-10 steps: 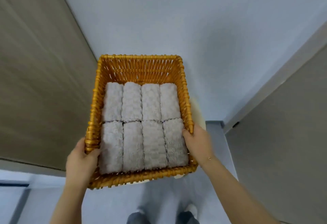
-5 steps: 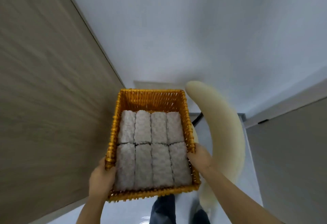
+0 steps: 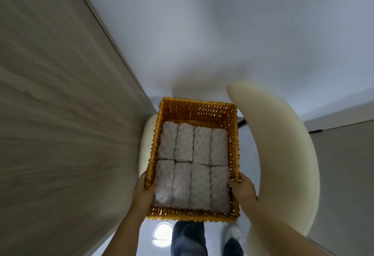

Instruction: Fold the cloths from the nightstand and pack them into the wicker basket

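Eight folded cloths point(image 3: 193, 167) packed, I am gripping the wicker basket point(image 3: 197, 108) with both hands, left hand point(image 3: 142, 192) and right hand point(image 3: 243, 188), fingers curled over its side rims, judging only set-down remains.

Both hands, left point(image 3: 142, 192) and right point(image 3: 243, 189), grip the wicker basket point(image 3: 197, 108), eight folded cloths point(image 3: 193, 167) packed inside, cream chair point(image 3: 283, 154) alongside.

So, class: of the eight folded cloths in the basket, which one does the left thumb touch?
The near-left cloth: it fills the corner by the left hand, whose thumb lies over the rim.
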Demonstrator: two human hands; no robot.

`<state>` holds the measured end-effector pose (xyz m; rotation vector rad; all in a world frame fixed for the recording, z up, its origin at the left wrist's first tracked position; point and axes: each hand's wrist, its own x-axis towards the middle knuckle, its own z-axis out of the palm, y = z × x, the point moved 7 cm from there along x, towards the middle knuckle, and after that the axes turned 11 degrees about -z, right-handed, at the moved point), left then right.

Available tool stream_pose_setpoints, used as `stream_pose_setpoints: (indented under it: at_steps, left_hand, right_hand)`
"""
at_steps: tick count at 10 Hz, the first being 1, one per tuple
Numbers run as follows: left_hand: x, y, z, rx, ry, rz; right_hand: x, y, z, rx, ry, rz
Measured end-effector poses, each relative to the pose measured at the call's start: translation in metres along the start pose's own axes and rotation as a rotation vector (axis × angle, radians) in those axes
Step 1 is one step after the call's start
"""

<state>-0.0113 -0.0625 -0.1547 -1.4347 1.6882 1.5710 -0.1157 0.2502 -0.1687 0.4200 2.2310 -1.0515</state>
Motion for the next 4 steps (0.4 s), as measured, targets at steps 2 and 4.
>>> stream_pose_setpoints:
  at_steps: [2, 4]
  left_hand:
    - [0.012, -0.014, 0.018, 0.043, -0.057, -0.028]
    - [-0.005, -0.004, 0.008, 0.147, -0.198, -0.118]
  right_hand:
    - [0.02, 0.013, -0.005, 0.065, 0.026, 0.132]
    - [0.01, -0.008, -0.016, 0.205, 0.045, -0.011]
